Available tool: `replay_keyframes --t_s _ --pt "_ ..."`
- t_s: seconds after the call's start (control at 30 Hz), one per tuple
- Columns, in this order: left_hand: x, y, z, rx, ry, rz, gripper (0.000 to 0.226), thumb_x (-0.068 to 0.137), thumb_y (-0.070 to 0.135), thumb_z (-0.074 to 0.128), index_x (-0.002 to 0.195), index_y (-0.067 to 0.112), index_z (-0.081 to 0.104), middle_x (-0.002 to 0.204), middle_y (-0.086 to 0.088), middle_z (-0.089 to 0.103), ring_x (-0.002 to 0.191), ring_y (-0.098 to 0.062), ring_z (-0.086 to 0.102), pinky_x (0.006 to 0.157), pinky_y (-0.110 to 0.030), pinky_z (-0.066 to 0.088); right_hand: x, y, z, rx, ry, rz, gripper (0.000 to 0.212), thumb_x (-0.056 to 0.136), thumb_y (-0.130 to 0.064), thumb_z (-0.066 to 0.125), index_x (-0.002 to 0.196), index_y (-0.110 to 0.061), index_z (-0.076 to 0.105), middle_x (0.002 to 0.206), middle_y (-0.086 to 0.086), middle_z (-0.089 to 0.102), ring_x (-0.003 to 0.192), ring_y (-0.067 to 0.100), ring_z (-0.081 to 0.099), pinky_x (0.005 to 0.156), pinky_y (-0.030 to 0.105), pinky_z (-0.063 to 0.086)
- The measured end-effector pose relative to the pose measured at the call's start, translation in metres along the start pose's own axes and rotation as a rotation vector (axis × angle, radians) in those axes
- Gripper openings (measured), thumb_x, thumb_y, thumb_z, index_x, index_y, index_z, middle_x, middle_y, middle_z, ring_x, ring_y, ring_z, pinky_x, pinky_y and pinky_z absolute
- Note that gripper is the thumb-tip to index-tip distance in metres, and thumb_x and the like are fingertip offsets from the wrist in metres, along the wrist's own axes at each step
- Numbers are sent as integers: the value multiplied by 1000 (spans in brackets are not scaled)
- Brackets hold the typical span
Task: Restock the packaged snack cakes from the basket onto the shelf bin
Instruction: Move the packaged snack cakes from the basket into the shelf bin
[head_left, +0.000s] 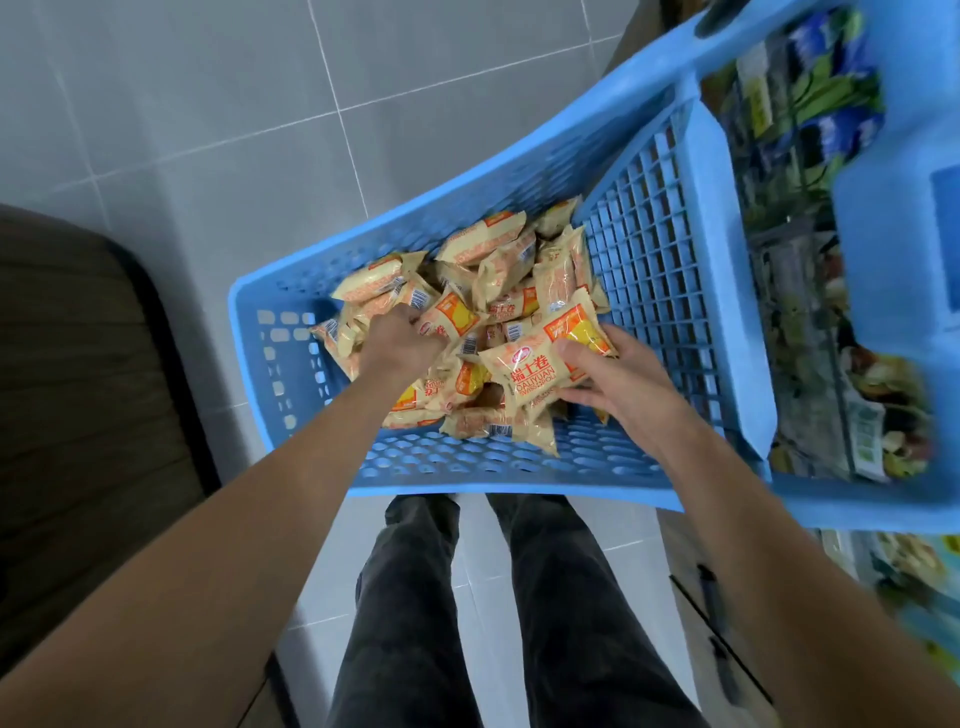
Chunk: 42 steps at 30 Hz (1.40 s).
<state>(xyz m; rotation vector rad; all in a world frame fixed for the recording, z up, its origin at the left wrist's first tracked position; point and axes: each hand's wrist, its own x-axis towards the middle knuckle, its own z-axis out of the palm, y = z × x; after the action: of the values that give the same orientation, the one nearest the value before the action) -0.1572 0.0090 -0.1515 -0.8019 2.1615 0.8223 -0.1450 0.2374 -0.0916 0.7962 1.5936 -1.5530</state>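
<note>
1. The step in hand is judged to be the gathering of stock: packets are being picked out of the blue plastic basket (519, 470), and none is seen being set into a shelf bin at this moment.
2. A pile of Swiss roll snack cake packets (483, 291), cream and orange in colour, is seen heaped in the middle of the basket, reaching toward its far left wall.
3. The left hand (402, 340) is seen buried in the near left part of the pile, knuckles up, with its fingers curled down among the packets; one or more packets appear to be gripped, though which cannot be told.
4. The right hand (618, 387) is seen at the near right edge of the pile, with one front-facing Swiss roll packet (540, 364) pinched between thumb on top and fingers beneath.
5. Shelves of blurred packaged goods (810, 249) are seen beyond the right wall of the basket; the target bin cannot be made out.
6. The next move is judged to call for both hands to be lifted clear of the basket's right wall and carried toward those shelves, the slippery wrappers being held firmly so that none is dropped.
</note>
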Motion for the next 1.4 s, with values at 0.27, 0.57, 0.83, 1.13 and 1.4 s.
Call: replay_keyframes --t_s 0.27,0.57,0.83,1.13,1.4 --pt "-107 -52 -49 -194 -16 145 40 81 28 69 113 14 49 86 -2 60 66 -19 56 62 -32 48 -113 -3 20 132 151 -196 19 83 -24 71 99 -27 62 98 -3 72 86 8 71 69 22 57" --pt "-264 -69 -106 -117 -103 605 21 85 25 67 98 26 50 84 14 61 70 -9 60 61 -27 48 -316 68 31 502 469 -405 17 87 -22 66 103 -17 62 98 6 72 87 15 71 67 25 57" --pt "-406 9 -39 83 -394 1014 12 88 24 63 97 24 56 87 8 64 72 -4 60 68 -28 50 -481 196 -18 970 797 -527 29 89 -20 62 117 -11 58 106 7 71 94 19 69 76 27 57" --pt "-594 32 152 13 -813 697 11 94 16 48 86 21 53 78 -1 62 51 -6 58 53 -20 44 -622 374 -121 1147 1127 -621 36 85 -31 67 115 -13 60 100 5 74 95 19 70 76 29 56" --pt "-725 30 261 114 -987 718 25 87 15 63 111 12 56 99 -12 70 76 -20 67 64 -28 55 -705 460 -215 1131 1234 -586 31 80 -29 73 101 -11 61 88 5 75 79 15 73 61 22 56"
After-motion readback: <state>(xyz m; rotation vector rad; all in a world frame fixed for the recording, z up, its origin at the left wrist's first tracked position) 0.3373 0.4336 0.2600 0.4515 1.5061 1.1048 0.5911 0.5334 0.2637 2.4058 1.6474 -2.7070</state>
